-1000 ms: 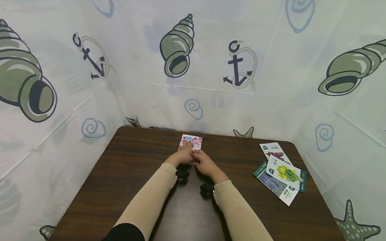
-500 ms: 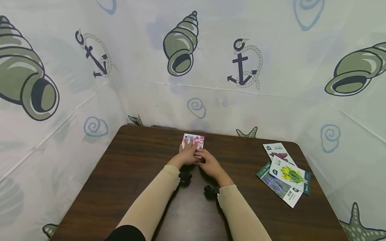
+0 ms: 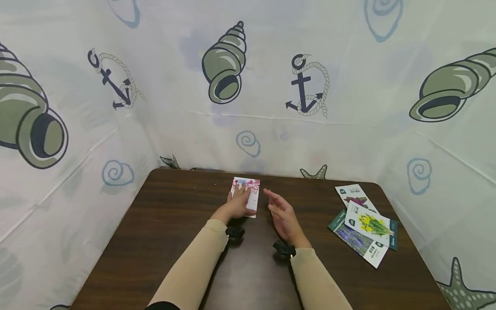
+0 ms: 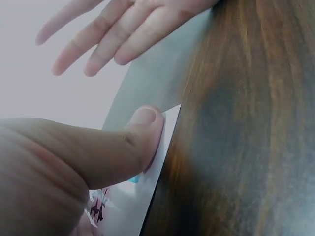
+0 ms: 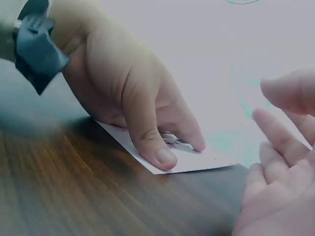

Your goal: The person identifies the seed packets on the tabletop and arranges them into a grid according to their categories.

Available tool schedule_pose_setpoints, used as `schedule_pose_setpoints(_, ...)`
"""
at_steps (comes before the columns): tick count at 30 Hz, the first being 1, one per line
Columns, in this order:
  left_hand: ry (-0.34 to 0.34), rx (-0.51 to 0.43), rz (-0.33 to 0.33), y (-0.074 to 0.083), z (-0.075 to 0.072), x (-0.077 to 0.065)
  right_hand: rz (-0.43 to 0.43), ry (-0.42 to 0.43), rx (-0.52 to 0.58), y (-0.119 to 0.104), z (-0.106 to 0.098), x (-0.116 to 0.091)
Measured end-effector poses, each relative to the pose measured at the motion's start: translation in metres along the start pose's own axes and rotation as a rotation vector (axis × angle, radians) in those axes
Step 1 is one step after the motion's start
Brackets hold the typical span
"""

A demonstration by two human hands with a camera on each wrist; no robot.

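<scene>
A white seed packet [image 3: 253, 199] with pink and blue blossom print lies flat near the table's far edge. My left hand [image 3: 235, 206] rests on it with fingers spread. In the right wrist view that hand's thumb [image 5: 165, 158] presses near the packet's near corner, and a fingertip touches its face farther on. The palm hides part of the print. To the right of the packet and apart from it, my right hand [image 3: 284, 218] is held with its fingers extended and nothing in them. The left wrist view shows its spread fingers [image 4: 110, 42] beyond the packet.
Several seed packets with flower pictures overlap at the table's right side, a yellow-flower one [image 3: 368, 224] uppermost. The brown wooden table [image 3: 174, 215] ends at a pale curtain [image 3: 271, 142] printed with shells and anchors.
My right hand has drawn back from beside the left hand, moving right and off the packet. The left hand stays on the packet, more of which now shows.
</scene>
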State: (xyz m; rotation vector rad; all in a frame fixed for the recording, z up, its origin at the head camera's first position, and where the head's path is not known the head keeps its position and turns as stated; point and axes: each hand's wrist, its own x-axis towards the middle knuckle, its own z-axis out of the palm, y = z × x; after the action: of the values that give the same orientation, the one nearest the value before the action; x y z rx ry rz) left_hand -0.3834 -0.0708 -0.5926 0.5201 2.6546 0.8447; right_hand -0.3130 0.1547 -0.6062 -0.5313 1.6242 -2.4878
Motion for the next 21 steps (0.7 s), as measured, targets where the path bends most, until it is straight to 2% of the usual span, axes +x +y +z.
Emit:
schedule_pose_setpoints(4, 0.011, 0.009, -0.007, -0.001, 0.005, 0.001, 0.017, -0.050, -0.100, -0.008, -0.001, -0.016)
schedule_pose_setpoints(8, 0.025, 0.011, -0.015, -0.005, 0.009, 0.006, -0.033, -0.058, -0.252, -0.017, -0.008, -0.030)
schedule_pose_setpoints(13, 0.043, 0.002, -0.014, 0.000, 0.008, 0.002, -0.088, 0.036, -0.389, -0.030, -0.025, -0.048)
schedule_pose_setpoints(17, 0.075, -0.028, -0.020, 0.007, 0.005, -0.005, -0.080, 0.107, -0.425, -0.040, -0.036, -0.067)
schedule_pose_setpoints(21, 0.094, -0.017, -0.034, 0.010, 0.003, -0.010, -0.056, 0.154, -0.441, -0.050, -0.049, -0.092)
